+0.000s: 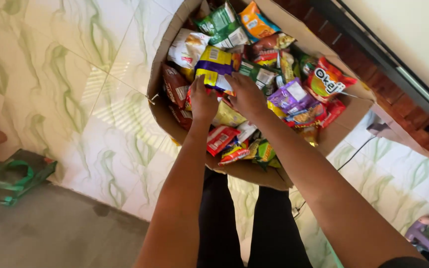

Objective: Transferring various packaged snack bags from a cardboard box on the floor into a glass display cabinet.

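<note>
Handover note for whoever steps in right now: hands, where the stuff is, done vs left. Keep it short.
Left hand: in the box, fingers on the lower edge of the purple and yellow packet.
Right hand: on the same packet's right side; whether it is gripped or only touched is unclear.
Cardboard box: open on the tiled floor, heaped with mixed snack packets.
Done: both hands have reached the packet; it lies on the heap, not lifted.
Left: nothing is out of the box yet. A green bag lies off to the left.

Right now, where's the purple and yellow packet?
Head view, upper middle: the purple and yellow packet lies in the cardboard box, between the left hand and right hand.
</note>
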